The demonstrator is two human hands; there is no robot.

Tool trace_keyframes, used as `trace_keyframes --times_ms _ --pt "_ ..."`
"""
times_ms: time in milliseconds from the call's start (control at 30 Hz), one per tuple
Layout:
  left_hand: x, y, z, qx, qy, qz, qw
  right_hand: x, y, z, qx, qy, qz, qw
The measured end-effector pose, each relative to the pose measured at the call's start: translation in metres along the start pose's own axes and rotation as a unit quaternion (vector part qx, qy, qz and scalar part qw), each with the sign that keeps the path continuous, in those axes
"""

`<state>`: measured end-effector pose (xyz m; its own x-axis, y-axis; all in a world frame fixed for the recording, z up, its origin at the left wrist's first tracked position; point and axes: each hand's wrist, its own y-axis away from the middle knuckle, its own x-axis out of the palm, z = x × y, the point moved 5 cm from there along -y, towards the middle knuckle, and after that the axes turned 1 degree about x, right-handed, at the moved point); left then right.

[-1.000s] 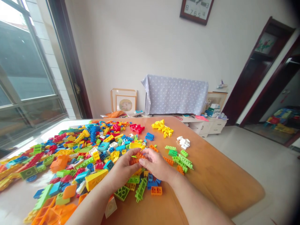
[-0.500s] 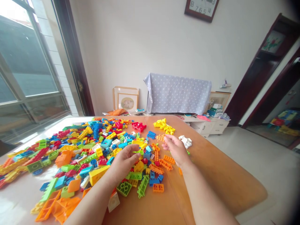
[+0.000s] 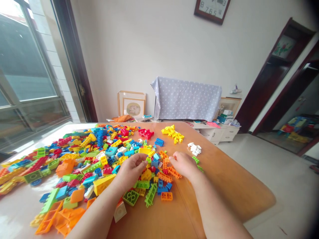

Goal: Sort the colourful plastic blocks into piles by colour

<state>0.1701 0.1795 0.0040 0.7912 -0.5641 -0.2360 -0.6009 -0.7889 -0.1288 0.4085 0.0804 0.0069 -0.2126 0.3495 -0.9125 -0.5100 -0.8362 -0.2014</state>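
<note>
My left hand (image 3: 132,168) hovers over the right part of a big heap of plastic building bricks, thumb and fingers a little apart with nothing seen between them. My right hand (image 3: 183,165) is at the heap's right edge, its fingers curled toward the thumb around an orange building brick, mostly hidden by the fingers. Beside it lie orange bricks (image 3: 174,172) with toothed edges. Between my hands are a red brick (image 3: 152,168) and light blue bricks (image 3: 155,162). Nearer to me lie a long green brick (image 3: 151,195) and an orange two-stud brick (image 3: 166,196).
Sorted groups lie on the wooden table (image 3: 224,186): yellow pieces (image 3: 173,133), white pieces (image 3: 194,149), a red piece (image 3: 146,133) and a blue brick (image 3: 159,142). Green bricks (image 3: 196,162) lie just past my right hand. Behind stands a low cabinet (image 3: 221,134).
My right hand has come down and nearer to me; the orange brick that was at its fingertips has left its spot by the blue brick. My left hand has barely moved.
</note>
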Motion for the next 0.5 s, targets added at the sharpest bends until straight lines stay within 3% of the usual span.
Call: trace_keyframes --times_ms 100,200,367,500 --pt "0.001 0.001 -0.003 0.006 -0.006 0.004 1.0 -0.002 0.005 -0.001 0.0 0.017 0.004 1.0" --pt "0.001 0.002 -0.006 0.013 -0.019 0.009 1.0 -0.012 0.001 -0.013 -0.001 -0.033 -0.003 0.999" --pt "-0.001 0.001 -0.007 0.007 -0.005 -0.006 1.0 -0.035 -0.016 -0.059 0.053 -0.131 -0.073 0.987" --pt "-0.005 -0.001 -0.007 0.0 0.019 -0.012 1.0 -0.032 -0.022 -0.091 0.079 -0.185 -0.102 0.974"
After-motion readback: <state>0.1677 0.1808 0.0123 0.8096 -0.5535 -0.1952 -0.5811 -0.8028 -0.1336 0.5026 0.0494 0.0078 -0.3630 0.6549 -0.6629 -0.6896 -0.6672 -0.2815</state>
